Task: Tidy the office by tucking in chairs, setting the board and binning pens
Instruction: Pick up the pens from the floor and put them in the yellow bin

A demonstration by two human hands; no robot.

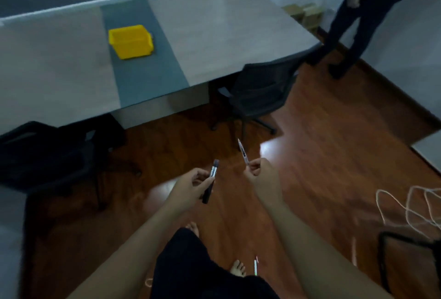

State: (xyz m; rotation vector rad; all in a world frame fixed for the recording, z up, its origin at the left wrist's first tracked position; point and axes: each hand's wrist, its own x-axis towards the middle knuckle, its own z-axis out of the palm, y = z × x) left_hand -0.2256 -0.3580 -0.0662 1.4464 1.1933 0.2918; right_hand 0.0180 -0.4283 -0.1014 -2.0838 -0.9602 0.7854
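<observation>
Gripping a black cylindrical marker (210, 184), left hand (191, 185); right hand (259, 167) pinches slim white pen (243, 151).

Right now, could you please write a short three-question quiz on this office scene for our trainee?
1. True or false: the yellow bin sits on the floor.
2. What does the left hand hold? A) black marker B) scissors C) cup
3. Fill in: the right hand pinches a slim white ____.

Key: 1. False, it is on the desk. 2. A, the black marker. 3. pen.
</observation>
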